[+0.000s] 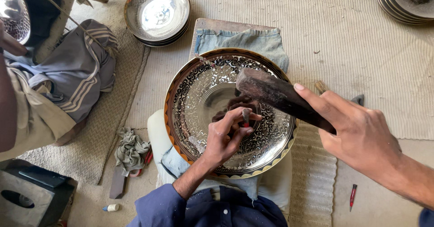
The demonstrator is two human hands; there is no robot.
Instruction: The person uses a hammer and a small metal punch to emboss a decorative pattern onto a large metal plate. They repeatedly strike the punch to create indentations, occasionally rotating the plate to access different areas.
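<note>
Left hand [224, 139] curls near centre, fingertips pinched tight together; right hand [357, 136] reaches in from the right, fist closed, index finger extended.

The chisel [245, 117] is mostly buried in the left hand [225, 137], its tip unseen. The right hand [357, 134] covers the hammer [275, 96] handle's end. The stacked plates [404, 1] are cropped at the top corner, and the cloth [242, 39] disappears under the engraved plate [199, 96].

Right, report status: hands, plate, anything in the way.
Left hand pinching chisel on engraved plate. Right hand gripping mallet above it. Nothing in the way.
</note>
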